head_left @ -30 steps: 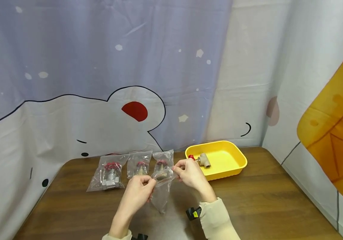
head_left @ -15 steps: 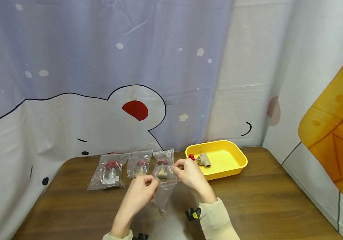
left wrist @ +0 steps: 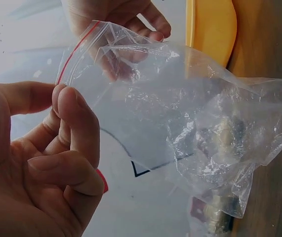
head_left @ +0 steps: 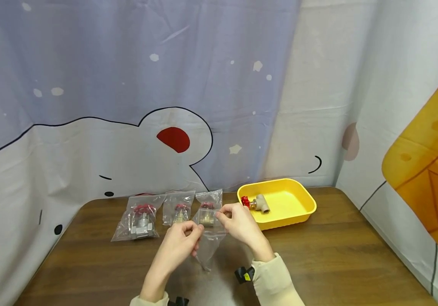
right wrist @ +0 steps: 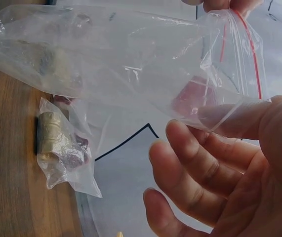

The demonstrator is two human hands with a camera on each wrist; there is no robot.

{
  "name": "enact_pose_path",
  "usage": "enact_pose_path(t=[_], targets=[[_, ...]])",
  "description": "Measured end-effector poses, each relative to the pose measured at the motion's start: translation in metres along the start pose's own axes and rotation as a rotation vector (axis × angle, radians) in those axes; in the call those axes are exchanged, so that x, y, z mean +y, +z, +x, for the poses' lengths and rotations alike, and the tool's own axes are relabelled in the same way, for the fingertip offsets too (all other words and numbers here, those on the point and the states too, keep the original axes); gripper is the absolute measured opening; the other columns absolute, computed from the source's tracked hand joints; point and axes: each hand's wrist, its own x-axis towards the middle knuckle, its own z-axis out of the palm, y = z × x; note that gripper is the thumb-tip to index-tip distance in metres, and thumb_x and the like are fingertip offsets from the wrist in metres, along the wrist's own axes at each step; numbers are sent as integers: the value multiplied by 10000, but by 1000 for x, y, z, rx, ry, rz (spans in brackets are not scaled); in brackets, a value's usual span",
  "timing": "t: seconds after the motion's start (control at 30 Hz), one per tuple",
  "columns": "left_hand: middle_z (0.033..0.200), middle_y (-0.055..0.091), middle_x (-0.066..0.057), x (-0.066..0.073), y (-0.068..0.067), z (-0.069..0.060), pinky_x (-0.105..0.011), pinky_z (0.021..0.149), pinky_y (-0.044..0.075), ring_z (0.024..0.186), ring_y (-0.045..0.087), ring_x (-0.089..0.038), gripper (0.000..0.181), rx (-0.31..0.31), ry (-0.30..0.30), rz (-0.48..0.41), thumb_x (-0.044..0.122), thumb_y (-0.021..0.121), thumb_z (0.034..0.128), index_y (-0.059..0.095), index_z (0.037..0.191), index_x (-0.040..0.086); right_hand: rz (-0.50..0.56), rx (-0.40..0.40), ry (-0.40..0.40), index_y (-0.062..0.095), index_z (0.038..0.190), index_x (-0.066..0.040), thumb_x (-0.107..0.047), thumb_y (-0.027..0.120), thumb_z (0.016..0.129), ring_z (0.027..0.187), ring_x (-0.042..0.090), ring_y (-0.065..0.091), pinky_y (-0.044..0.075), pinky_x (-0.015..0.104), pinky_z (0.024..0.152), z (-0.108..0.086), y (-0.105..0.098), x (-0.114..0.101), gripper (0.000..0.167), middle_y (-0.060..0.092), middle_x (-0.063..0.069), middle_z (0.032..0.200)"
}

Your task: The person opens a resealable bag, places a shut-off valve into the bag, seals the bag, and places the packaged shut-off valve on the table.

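Note:
A clear zip bag [head_left: 209, 248] with a red line along its mouth hangs between my two hands above the table, and I see no item inside. My left hand [head_left: 180, 240] pinches the left edge of its mouth between thumb and index finger. At the opposite edge, my right hand [head_left: 242, 223] pinches the plastic; in the right wrist view its thumb lies behind the film and the other fingers are loosely bent. Through the film shows a brass valve [head_left: 206, 219] with a red handwheel, packed in its own bag behind.
Two more bagged valves lie to the left: a large silver one [head_left: 142, 227] and a smaller brass one [head_left: 180, 216]. At the back right stands a yellow tray [head_left: 299, 216], holding a beige tee valve [head_left: 262, 205] with a red handle. A curtain closes off the back.
The bag's mouth, crumpled a second ago, is now spread into a flat sheet between the hands. My left hand has shifted slightly right and up. The bagged valves and tray stay put.

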Motion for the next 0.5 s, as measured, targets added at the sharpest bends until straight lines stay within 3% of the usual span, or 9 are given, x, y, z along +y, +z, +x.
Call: enact_pose_path(t=[0.27,0.5], targets=[[562,556,-22,-1,-1,-1,-276,486,461,468,561,-165,322,17,-5,-15,204,607,956,589,693,20,27,-15,11,711,852,-129,-236,620,966,496,114,534,423,286,471,-1,1,0,181,558,-40,589],[559,568,-24,-2,-2,1,-288,504,472,463,570,-170,304,48,-22,-12,211,600,949,587,675,81,77,75,44,723,889,-113,-295,627,967,565,120,581,472,298,551,1,-16,9,220,631,21,697]])
